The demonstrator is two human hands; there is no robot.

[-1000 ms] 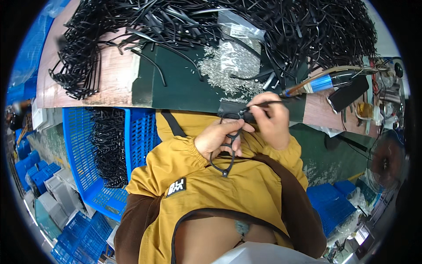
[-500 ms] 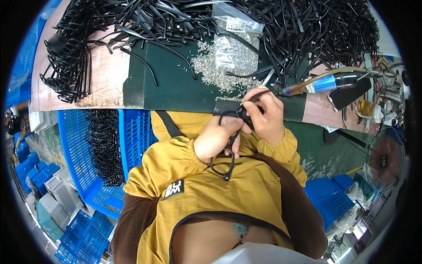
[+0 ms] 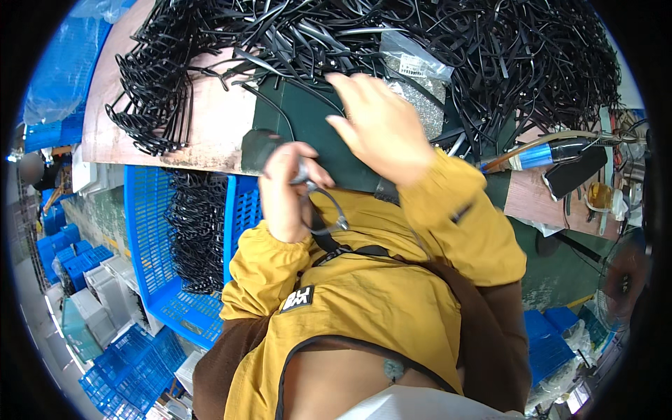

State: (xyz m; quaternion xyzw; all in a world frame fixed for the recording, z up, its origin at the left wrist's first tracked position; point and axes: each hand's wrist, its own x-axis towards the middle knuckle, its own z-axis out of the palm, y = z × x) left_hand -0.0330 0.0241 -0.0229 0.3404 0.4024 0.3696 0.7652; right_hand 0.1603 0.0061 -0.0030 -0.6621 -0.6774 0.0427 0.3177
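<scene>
My left hand [image 3: 283,192] is closed on a black eyeglass frame [image 3: 339,218], whose rim hangs out to the right over my yellow apron. Motion blurs the frame and part of that hand. Above the green mat [image 3: 318,136] my right hand [image 3: 385,126] is stretched forward with its fingers extended and nothing visible in them. It is nearest to the heap of black eyeglass temples [image 3: 518,63] along the back of the table. A clear plastic bag [image 3: 418,63] and small silver screws [image 3: 435,112] lie just beyond it, partly covered by that hand.
Black eyeglass frames [image 3: 157,91] stand stacked on the table's left. At the right lie a blue-and-black electric screwdriver [image 3: 539,152] and a dark phone [image 3: 575,173]. Below the table's left edge, a blue basket [image 3: 143,241] holds more black frames [image 3: 196,231]. A fan [image 3: 623,280] stands right.
My hands have come apart. The right one has let go of the dark screwdriver tip and reached forward over the mat; the left one has moved left and up with the eyeglass frame.
</scene>
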